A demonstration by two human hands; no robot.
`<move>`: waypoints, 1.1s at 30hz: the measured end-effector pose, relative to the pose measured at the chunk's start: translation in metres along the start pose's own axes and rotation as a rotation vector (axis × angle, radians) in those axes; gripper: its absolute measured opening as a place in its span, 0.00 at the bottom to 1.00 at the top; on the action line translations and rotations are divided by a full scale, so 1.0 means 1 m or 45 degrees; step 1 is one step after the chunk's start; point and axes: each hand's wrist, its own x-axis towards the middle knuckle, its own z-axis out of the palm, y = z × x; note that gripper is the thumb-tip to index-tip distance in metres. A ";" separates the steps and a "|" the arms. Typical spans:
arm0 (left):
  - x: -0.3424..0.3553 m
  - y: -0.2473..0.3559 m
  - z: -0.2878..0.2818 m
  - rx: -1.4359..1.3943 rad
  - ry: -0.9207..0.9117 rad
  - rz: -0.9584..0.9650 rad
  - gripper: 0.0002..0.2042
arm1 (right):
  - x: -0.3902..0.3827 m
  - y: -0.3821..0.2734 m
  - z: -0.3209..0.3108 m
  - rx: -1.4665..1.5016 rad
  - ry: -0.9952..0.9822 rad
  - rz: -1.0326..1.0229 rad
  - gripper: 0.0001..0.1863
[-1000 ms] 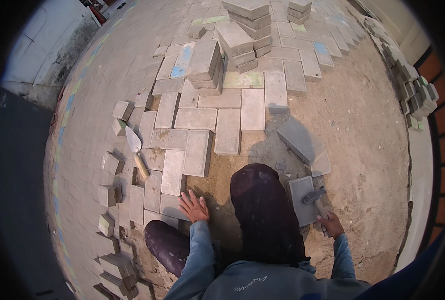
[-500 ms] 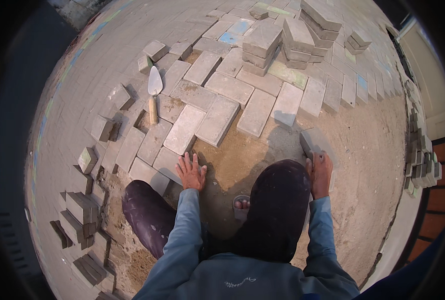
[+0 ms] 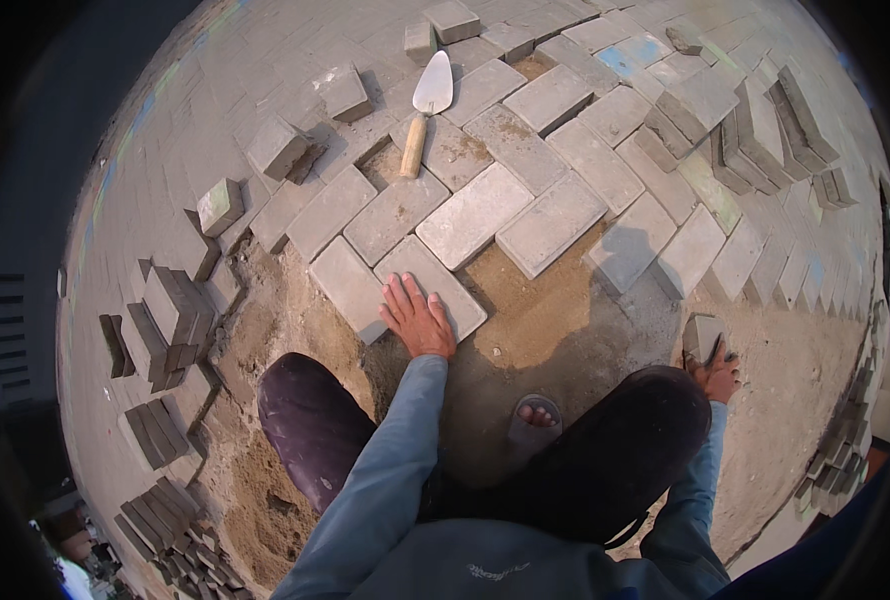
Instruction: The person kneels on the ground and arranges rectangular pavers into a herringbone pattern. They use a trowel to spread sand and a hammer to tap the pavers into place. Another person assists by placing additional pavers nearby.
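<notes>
My left hand point(image 3: 417, 315) lies flat, fingers slightly apart, on a grey concrete paving block point(image 3: 455, 305) at the near edge of the laid paving. To the right, beyond my right knee, my right hand point(image 3: 716, 377) grips the near end of a loose paving block point(image 3: 703, 336) on the sandy ground. Part of that block is hidden behind the fingers. Farther off, a pointing trowel point(image 3: 433, 85) with a wooden handle rests on the laid blocks, beside a small sand-filled gap point(image 3: 380, 165).
Stacked paving blocks point(image 3: 170, 310) stand at the left, with more stacks point(image 3: 775, 130) at the far right. Bare sand point(image 3: 525, 300) lies before my sandalled foot point(image 3: 536, 415). A rough soil edge point(image 3: 265, 290) runs along the left of the paving.
The view has swung left, so the paving appears shifted right. My left hand stays on the near-edge block. My right hand remains at the loose block, which now shows a different face.
</notes>
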 end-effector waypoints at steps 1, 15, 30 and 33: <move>-0.001 0.001 0.000 -0.006 -0.008 0.002 0.31 | 0.000 0.001 0.001 -0.017 0.029 -0.001 0.54; 0.075 0.012 -0.003 0.057 -0.008 -0.043 0.30 | 0.042 -0.028 -0.084 0.211 0.144 -0.337 0.43; 0.096 0.051 0.003 0.294 -0.185 -0.345 0.34 | 0.277 -0.311 -0.302 0.854 0.259 0.061 0.69; 0.099 0.045 -0.003 0.319 -0.174 -0.350 0.34 | 0.249 -0.333 -0.301 0.839 0.310 0.226 0.66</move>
